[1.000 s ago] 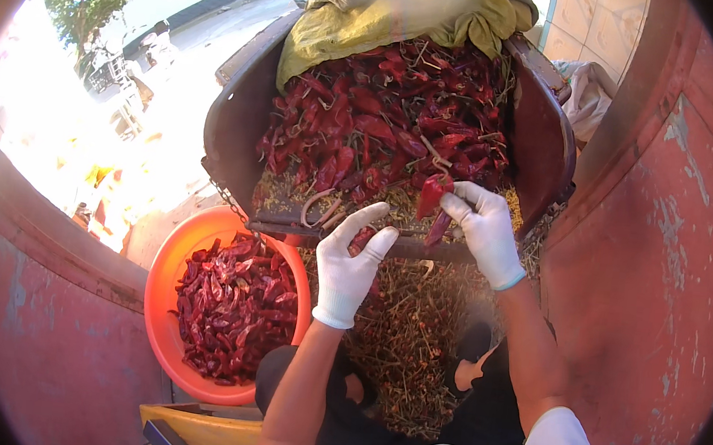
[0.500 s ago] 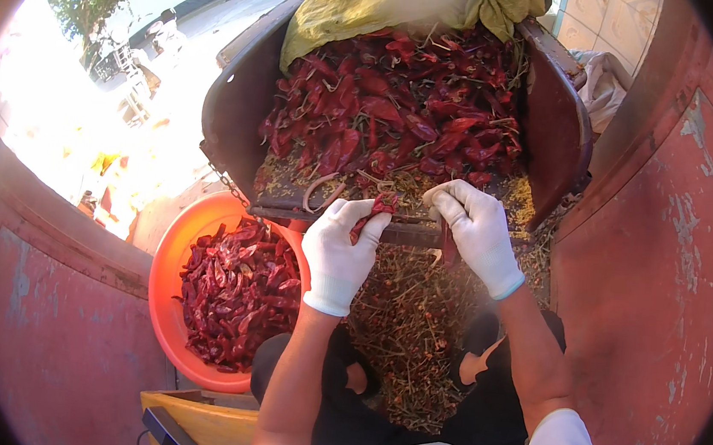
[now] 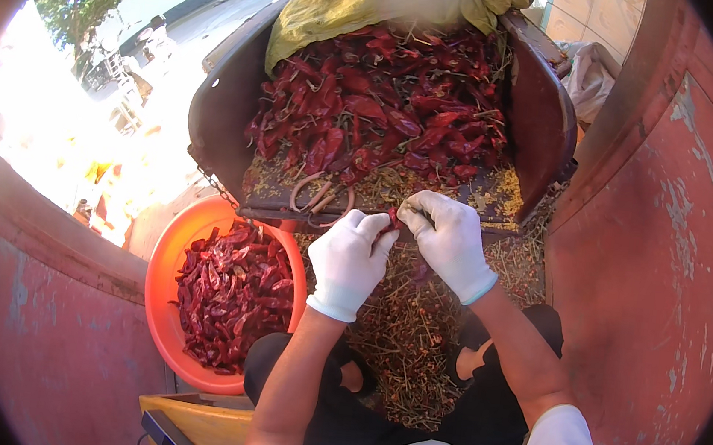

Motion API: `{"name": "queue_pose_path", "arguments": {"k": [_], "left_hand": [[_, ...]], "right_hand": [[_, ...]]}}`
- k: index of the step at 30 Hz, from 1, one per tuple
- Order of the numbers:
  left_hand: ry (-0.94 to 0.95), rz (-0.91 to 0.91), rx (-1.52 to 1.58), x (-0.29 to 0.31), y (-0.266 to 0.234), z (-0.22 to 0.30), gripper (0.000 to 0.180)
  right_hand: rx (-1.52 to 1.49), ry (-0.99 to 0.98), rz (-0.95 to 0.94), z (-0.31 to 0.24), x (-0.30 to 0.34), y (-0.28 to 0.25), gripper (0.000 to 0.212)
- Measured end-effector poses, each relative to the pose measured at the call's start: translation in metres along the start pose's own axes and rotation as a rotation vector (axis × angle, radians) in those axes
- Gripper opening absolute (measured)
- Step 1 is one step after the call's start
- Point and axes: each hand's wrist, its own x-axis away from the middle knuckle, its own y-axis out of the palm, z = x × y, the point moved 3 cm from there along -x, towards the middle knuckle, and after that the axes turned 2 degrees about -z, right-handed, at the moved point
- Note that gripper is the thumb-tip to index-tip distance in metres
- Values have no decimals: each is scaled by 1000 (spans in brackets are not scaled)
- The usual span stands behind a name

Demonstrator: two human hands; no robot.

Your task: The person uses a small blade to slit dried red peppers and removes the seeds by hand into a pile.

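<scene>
Both my hands wear white gloves and meet at the front edge of a dark metal bin (image 3: 204, 113). A small red dried chili pepper (image 3: 394, 218) shows between the fingertips. My left hand (image 3: 346, 260) is closed around it, while my right hand (image 3: 451, 242) pinches at its end. Most of the pepper is hidden by the gloves. Below my right hand a dark red piece (image 3: 422, 272) is blurred. Just beyond my left hand, a pair of scissors with pinkish looped handles (image 3: 297, 193) lies on the bin's lip. Behind, a heap of dried chili peppers (image 3: 384, 109) fills the bin.
An orange basin (image 3: 159, 289) with red chili pieces stands at the left. Stems and scraps (image 3: 413, 348) cover the ground between my feet. A yellow-green cloth (image 3: 324, 22) drapes the heap's back. Red panels (image 3: 652, 277) flank both sides; a wooden stool (image 3: 221, 428) is lower left.
My hands have come together; the right fingertips now meet the left at the pepper. Less of the pepper shows. The view has shifted slightly, and more of the scissors' handles is visible.
</scene>
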Motion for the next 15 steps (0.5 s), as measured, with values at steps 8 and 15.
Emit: {"name": "queue_pose_path", "arguments": {"k": [8,15], "left_hand": [[-91,-294,225,-4,1,-17,60],[-108,-281,231,0,8,-16,35]], "right_hand": [[-28,-202,-49,-13,5,-3,19],[-38,-243,14,-18,2,-12,18]]}}
